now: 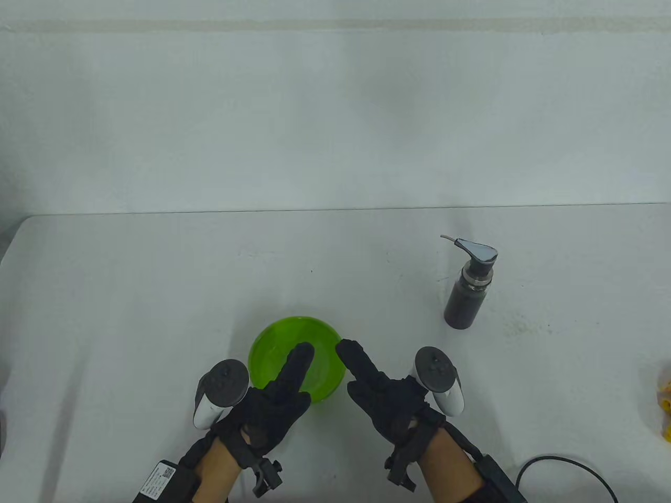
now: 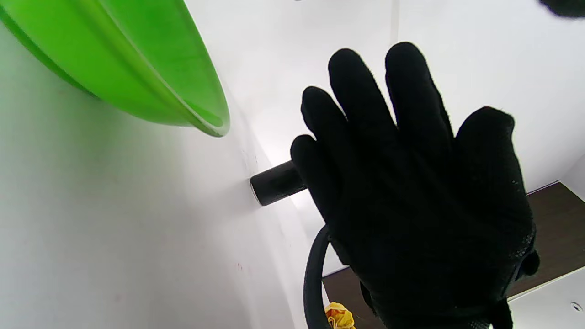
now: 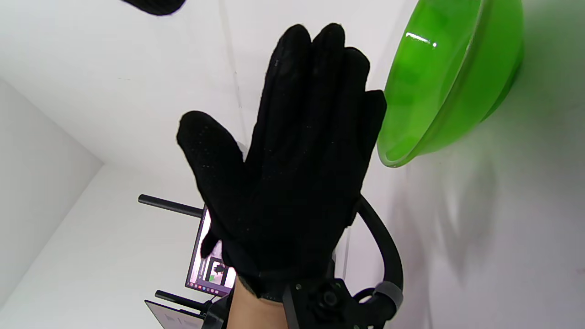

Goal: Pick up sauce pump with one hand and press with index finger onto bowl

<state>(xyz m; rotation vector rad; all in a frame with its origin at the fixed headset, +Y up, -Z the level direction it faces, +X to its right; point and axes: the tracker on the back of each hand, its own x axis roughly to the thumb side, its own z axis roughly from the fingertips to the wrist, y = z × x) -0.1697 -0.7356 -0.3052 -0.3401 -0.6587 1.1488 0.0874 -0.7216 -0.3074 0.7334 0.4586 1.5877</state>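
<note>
The sauce pump [image 1: 468, 293], a dark bottle with a silver pump head, stands upright on the white table at the right. Only its base shows in the left wrist view [image 2: 274, 183]. The green bowl [image 1: 293, 330] sits near the front centre, and also shows in the wrist views [image 2: 137, 68] [image 3: 438, 82]. My left hand [image 1: 278, 398] is open and holds nothing, its fingers stretched over the bowl's near side; the right wrist view shows its palm [image 3: 297, 160]. My right hand [image 1: 382, 387] is open and holds nothing, fingertips by the bowl's right rim, well short of the pump; the left wrist view shows its palm [image 2: 411, 192].
A yellow object [image 1: 666, 398] lies at the table's right edge and also shows in the left wrist view [image 2: 340, 315]. A black cable [image 1: 566, 466] curls at the front right. A white wall rises behind the table's far edge.
</note>
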